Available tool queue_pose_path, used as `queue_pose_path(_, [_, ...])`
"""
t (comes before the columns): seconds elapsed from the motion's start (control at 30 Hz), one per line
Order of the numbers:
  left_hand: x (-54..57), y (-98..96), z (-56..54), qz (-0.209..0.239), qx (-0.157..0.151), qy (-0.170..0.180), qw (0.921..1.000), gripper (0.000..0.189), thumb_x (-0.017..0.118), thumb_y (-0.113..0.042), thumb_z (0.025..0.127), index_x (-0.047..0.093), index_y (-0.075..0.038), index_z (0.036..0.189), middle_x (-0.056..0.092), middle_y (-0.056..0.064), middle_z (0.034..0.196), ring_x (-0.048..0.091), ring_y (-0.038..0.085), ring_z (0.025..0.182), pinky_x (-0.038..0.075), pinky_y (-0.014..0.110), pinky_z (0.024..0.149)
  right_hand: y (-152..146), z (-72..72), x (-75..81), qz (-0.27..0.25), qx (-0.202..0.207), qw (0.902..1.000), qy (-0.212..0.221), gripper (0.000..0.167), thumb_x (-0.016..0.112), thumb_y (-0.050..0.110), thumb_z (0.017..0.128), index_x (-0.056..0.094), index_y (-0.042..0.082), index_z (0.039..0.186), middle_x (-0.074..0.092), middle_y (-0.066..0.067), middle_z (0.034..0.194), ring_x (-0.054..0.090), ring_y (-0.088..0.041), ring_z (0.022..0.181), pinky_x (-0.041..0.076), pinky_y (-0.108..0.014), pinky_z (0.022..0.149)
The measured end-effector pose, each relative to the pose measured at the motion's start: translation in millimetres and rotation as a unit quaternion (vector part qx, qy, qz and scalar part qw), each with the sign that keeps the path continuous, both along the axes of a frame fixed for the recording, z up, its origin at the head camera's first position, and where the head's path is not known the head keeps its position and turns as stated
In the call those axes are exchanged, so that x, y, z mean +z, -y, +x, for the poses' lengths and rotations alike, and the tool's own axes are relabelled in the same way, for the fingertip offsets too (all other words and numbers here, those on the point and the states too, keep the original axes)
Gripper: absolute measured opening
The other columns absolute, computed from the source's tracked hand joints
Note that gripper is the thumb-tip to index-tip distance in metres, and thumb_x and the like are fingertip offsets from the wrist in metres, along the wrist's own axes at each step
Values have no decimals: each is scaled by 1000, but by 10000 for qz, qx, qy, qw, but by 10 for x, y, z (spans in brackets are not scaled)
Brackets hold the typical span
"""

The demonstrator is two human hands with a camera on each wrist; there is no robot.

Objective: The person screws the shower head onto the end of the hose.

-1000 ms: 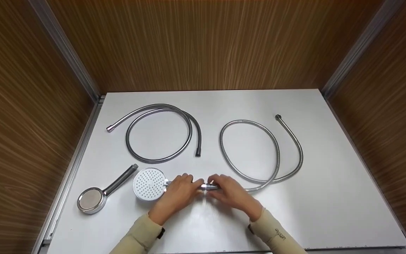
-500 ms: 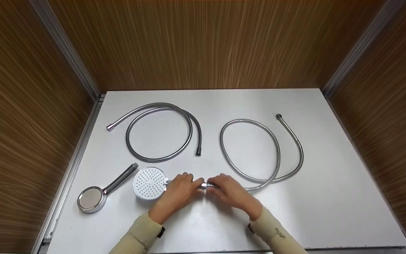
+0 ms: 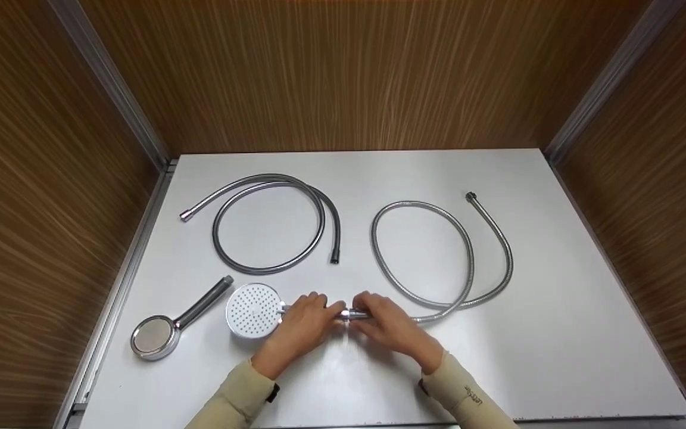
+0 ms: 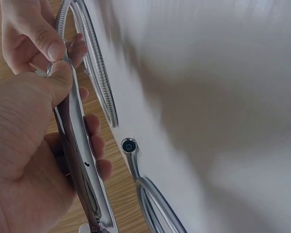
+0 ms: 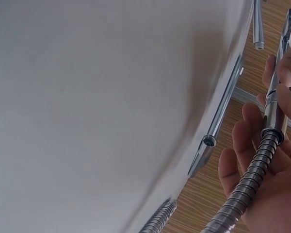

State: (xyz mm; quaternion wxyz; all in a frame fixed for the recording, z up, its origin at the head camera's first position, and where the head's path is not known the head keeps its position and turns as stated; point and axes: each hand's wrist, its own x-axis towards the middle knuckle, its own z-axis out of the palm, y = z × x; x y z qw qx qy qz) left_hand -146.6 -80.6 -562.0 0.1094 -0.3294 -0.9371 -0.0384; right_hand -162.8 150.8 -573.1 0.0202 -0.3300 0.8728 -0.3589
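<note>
A chrome shower head (image 3: 253, 311) with a round white spray face lies to the left of my hands, face up. My left hand (image 3: 309, 322) grips its handle (image 4: 78, 141), thumb along the top near the end and fingers wrapped beneath. At the handle's end, my right hand (image 3: 395, 325) pinches the metal connector (image 5: 272, 116) of a ribbed shower hose (image 3: 471, 268) between thumb and fingers. Connector and handle end meet in one line, the joint partly covered by fingertips. From there the hose loops to the right, its other end lying farther back.
A second shower head (image 3: 153, 338) with a dark handle lies at the left. Behind it, a darker coiled hose (image 3: 268, 271) rests on the white table (image 3: 557, 345). Wood-grain panels (image 3: 343, 77) enclose the back and both sides.
My right fingers shifted left over the joint, then drew back a little to the right along the connector. The left hand and the shower head stay nearly still.
</note>
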Motion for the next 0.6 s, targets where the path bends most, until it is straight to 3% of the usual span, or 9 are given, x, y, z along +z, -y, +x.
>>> queue_pose_path(0.23, [-5, 3, -6, 25, 0, 9, 10000, 24, 72, -37, 97, 63, -21, 113, 59, 3, 80, 52, 19, 72, 47, 32, 66, 3, -5, 9, 249, -25, 9997, -66, 20, 73, 25, 99, 67, 11, 113, 70, 0, 96, 63, -17, 85, 53, -33, 79])
queue_pose_path(0.6, [0, -6, -6, 78, -10, -42, 10000, 23, 67, -39, 99, 61, -20, 110, 58, 3, 78, 52, 20, 70, 47, 33, 64, -2, -6, 24, 297, -4, 9993, -229, 18, 69, 26, 103, 73, 10, 111, 74, -1, 96, 60, -14, 83, 52, -33, 77])
